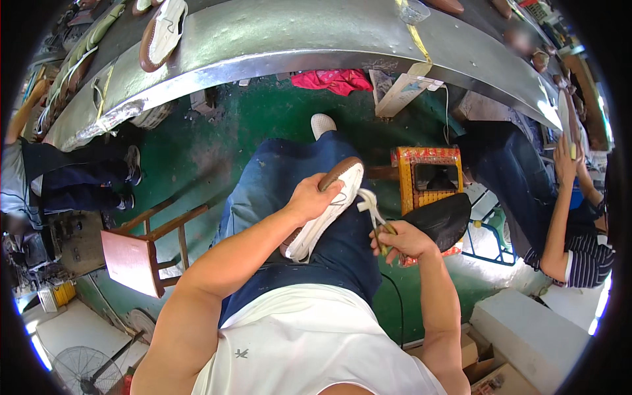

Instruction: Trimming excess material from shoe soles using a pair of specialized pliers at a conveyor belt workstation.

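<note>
My left hand (312, 199) is wrapped round a white shoe (337, 209) with a brown sole, gripping it near its middle. The shoe rests at a slant on my thighs, over my blue jeans (263, 181). In my right hand (407, 241) is a pair of metal pincers (372, 209), closed in my fingers by its yellowish-green handles. The head of the pincers points up beside the shoe's right side, a little apart from it. Whether the jaws grip anything cannot be seen.
A long metal bench (276, 43) curves across the far side, with another white shoe (166, 33) on it. A wooden stool (131, 263) stands left, an orange stool (407, 178) with a black object right. Other people sit at both sides; a fan (82, 368) is lower left.
</note>
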`<state>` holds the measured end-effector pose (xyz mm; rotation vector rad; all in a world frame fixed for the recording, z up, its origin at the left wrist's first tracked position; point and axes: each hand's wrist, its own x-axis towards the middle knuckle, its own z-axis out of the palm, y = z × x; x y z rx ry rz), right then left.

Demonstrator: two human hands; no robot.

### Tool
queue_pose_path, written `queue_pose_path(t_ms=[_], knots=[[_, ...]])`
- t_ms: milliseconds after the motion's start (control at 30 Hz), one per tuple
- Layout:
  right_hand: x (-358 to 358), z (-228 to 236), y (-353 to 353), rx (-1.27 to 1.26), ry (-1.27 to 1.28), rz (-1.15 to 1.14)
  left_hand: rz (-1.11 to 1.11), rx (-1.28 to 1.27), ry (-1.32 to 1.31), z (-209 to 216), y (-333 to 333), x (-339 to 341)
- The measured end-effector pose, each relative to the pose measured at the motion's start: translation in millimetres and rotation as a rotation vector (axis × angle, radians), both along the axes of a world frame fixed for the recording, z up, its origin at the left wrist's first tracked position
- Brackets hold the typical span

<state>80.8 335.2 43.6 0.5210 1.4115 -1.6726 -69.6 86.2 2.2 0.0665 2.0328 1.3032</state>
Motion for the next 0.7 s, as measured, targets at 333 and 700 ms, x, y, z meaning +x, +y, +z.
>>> queue_pose_path(t_ms=[333,700], knots=[[-53,29,-56,0.611,0.602,0.098,0.030,0.144,-0.101,11,-9,2],[-47,37,-80,0.589,0.741,0.001,-0.257,0.426,-0.324,2,-59,-10]])
